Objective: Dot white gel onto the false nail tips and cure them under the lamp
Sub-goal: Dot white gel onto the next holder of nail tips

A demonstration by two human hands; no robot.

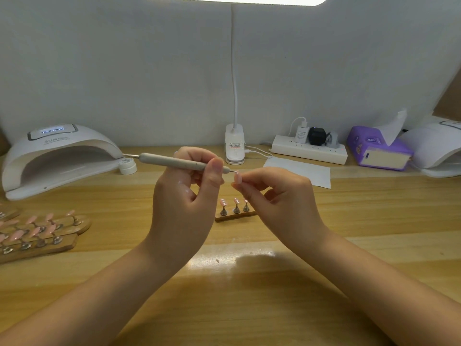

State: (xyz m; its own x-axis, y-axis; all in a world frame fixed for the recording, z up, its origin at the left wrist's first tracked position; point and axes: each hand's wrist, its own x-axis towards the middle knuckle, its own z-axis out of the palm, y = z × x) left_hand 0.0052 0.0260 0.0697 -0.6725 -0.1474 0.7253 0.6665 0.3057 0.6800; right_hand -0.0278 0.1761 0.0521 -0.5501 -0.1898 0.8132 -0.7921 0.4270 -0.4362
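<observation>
Centre frame: left hand grips dotting pen; right hand pinches light, slippery nail tip by its base.

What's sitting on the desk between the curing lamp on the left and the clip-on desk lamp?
Head view: a small white gel pot sits between the curing lamp and the desk lamp's base.
</observation>
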